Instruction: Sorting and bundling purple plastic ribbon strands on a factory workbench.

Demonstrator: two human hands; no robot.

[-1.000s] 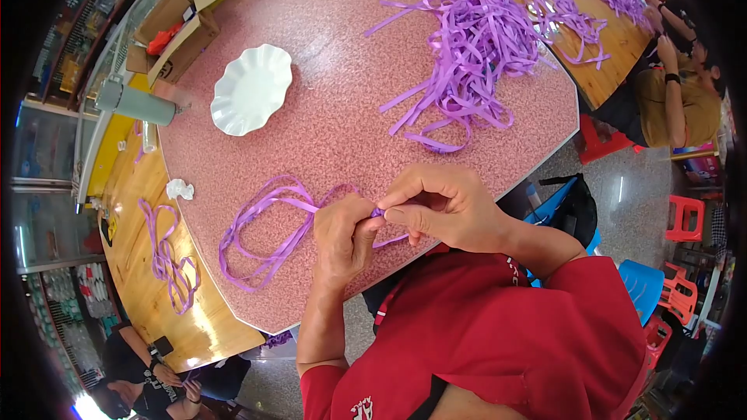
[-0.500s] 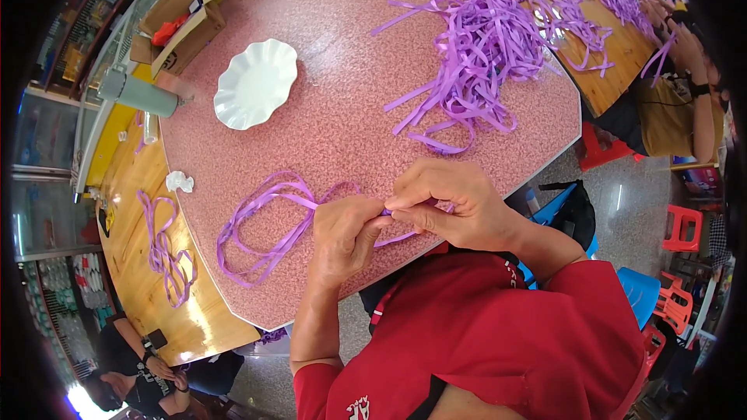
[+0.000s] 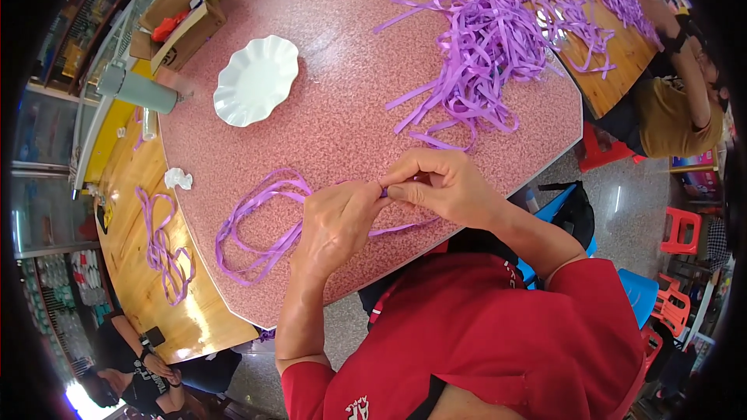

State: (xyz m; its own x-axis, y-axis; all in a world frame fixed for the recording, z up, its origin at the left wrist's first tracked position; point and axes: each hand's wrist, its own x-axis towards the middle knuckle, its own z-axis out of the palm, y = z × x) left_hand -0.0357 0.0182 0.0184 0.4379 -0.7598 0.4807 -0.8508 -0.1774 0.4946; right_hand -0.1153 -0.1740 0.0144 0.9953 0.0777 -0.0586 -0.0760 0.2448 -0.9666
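- At the near side of the pink bench (image 3: pixel 334 128), the left hand (image 3: pixel 338 218) and right hand (image 3: pixel 451 189) meet, fingertips pinched on a small bit of purple ribbon (image 3: pixel 384 192).
- Loose loops (image 3: pixel 222 241) of ribbon lie on the bench just left of the left hand, and a strand (image 3: pixel 405 227) runs below the right; whether all this is one length, I cannot tell.
- Work on the pinched bit looks unfinished, as neither hand has let go; the fingers hide whether a knot or fold is made.
- Farther right on the same bench sits a large tangled heap (image 3: pixel 490 54) of purple ribbon; whether those pieces are done or waiting does not show.
- Writing: pale lettering marks the wearer's red shirt (image 3: pixel 490 334) and a co-worker's black shirt (image 3: pixel 146 381); the cardboard box (image 3: pixel 189 37) bears a dark printed mark, too small to make out. No writing shows on the ribbon.
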